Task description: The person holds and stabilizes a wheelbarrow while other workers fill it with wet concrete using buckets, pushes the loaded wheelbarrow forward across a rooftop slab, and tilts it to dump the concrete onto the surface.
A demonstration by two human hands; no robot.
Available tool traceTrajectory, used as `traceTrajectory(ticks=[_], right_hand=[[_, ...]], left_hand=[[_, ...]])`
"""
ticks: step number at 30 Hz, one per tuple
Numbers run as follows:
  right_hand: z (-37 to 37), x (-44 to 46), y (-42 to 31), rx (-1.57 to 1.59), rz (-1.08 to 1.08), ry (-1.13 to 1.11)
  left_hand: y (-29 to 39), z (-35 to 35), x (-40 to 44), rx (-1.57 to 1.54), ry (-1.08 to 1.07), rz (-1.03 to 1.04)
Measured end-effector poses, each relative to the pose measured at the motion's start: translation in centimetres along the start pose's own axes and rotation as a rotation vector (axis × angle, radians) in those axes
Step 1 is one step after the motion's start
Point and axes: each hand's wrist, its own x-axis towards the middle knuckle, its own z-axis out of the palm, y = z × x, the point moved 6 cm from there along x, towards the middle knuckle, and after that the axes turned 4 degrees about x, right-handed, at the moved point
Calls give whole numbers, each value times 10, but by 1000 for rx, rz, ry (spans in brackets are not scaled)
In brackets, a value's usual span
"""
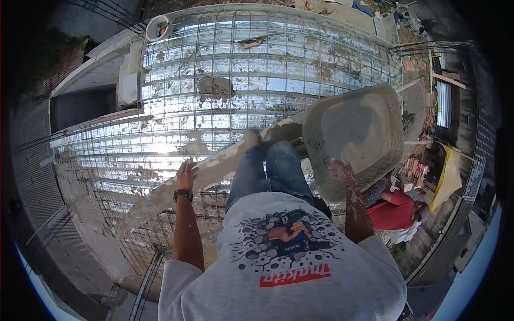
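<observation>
My left hand (pixel 187 172) hangs in the air above the wire mesh, with a dark watch on the wrist; its fingers are apart and nothing shows in them. My right hand (pixel 341 170), spattered with cement, is at the near rim of a grey wheelbarrow tub (pixel 353 134). Its fingers are bent over the edge, though whether they grip it is hard to tell. Wet grey cement lies in the bottom of the tub. A cement-covered plank (pixel 225 159) runs diagonally under my legs across the mesh (pixel 257 69).
A white bucket (pixel 158 29) stands at the mesh's far left corner. A trowel or float (pixel 251 43) lies on the far mesh. A person in red (pixel 393 209) is below at the right, near a yellow sheet (pixel 450 170). Rebar ends (pixel 433 47) stick out at the far right.
</observation>
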Motion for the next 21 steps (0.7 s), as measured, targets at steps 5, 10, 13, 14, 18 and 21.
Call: traceTrajectory(ticks=[5, 10, 13, 14, 18, 21], right_hand=[[-2, 5, 9, -78, -29, 84], [21, -24, -5, -58, -49, 234], [23, -25, -3, 1, -35, 245], [21, -24, -1, 16, -23, 256], [-4, 2, 19, 143, 21, 140], [-31, 36, 55, 306, 60, 83]], left_hand=[[-42, 10, 18, 82, -81, -114], [-36, 27, 33, 254, -154, -152], [-6, 34, 58, 134, -185, -96], [11, 40, 65, 85, -246, -28], [77, 66, 95, 95, -200, -22], [120, 91, 120, 111, -345, 107]])
